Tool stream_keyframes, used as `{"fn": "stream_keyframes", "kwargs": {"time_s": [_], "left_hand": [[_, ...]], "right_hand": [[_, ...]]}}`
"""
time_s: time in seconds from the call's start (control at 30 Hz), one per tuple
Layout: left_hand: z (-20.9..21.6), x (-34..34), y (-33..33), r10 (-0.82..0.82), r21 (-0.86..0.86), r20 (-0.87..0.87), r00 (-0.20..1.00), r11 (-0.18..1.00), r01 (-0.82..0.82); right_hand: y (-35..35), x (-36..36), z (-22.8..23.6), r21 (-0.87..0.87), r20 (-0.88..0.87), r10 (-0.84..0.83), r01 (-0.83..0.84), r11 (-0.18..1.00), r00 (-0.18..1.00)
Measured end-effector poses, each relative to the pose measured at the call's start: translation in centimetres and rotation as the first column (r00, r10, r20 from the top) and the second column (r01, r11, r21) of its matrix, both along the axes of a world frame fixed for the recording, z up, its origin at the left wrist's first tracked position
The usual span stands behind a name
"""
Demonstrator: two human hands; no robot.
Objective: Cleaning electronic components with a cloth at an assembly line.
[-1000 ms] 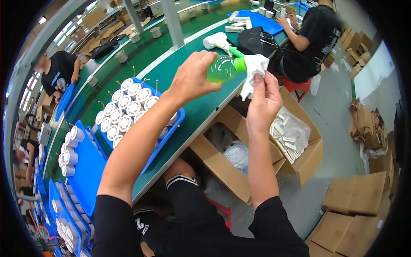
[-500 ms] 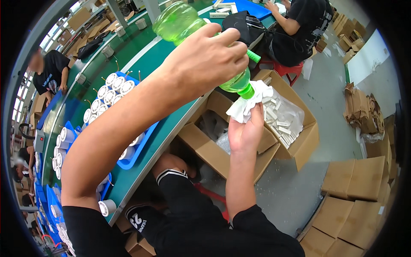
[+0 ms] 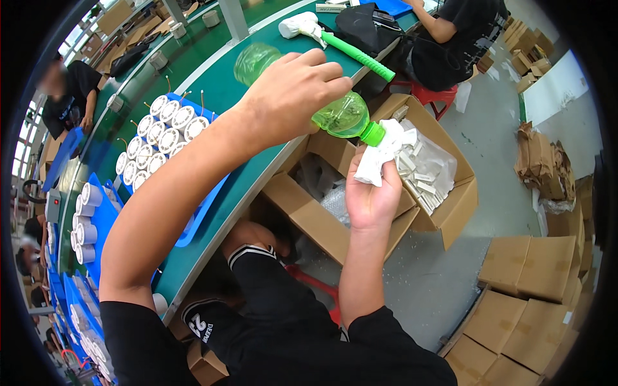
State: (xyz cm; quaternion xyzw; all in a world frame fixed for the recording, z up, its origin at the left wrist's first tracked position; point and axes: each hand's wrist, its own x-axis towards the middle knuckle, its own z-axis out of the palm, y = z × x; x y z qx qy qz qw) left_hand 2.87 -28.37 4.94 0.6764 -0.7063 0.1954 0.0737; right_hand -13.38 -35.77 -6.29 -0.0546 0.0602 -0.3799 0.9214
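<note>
My left hand [image 3: 293,93] is wrapped round a translucent green plastic bottle [image 3: 346,116], which is tilted with its green cap end down. The cap touches a crumpled white cloth [image 3: 380,157]. My right hand [image 3: 373,198], palm up, grips that cloth between thumb and fingers, above an open carton. Beyond my left hand, a hammer [image 3: 359,56] with a ribbed green handle and a white-wrapped head lies on the green bench. Whether liquid leaves the bottle cannot be seen.
Blue trays [image 3: 205,209] of white round parts with wires stand on the green bench [image 3: 261,164]. Below it are an open carton [image 3: 309,222] and another carton [image 3: 460,209] with white pieces. Stacked boxes [image 3: 528,267] stand at right. A co-worker [image 3: 460,38] sits on a red stool [image 3: 432,95].
The bottle tilts a little flatter, and my left hand sits slightly lower and to the left. The hammer, mostly hidden before, now shows. The view has shifted slightly.
</note>
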Motion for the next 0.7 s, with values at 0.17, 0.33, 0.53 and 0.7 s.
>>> {"fn": "stream_keyframes", "kwargs": {"time_s": [0.17,0.33,0.53,0.7], "left_hand": [[-2.1,1.0,0.6,0.008,0.022,-0.278,0.96,1.0,-0.002],[-4.6,1.9,1.0,0.001,0.019,-0.484,0.875,1.0,0.009],[-4.2,7.4,2.6,0.29,0.011,-0.781,0.554,0.893,-0.451],[-8.8,12.0,-0.9,0.23,-0.201,-0.831,0.507,0.726,-0.658]], "right_hand": [[0.4,0.0,0.9,0.041,0.134,0.084,-0.09,0.995,0.987],[0.5,0.5,0.5,0.106,0.353,0.173,-0.223,0.969,0.92],[1.2,1.6,-0.2,0.105,0.459,0.293,-0.378,0.92,0.839],[-0.6,-0.1,-1.9,-0.087,0.383,0.432,-0.433,0.897,0.817]]}}
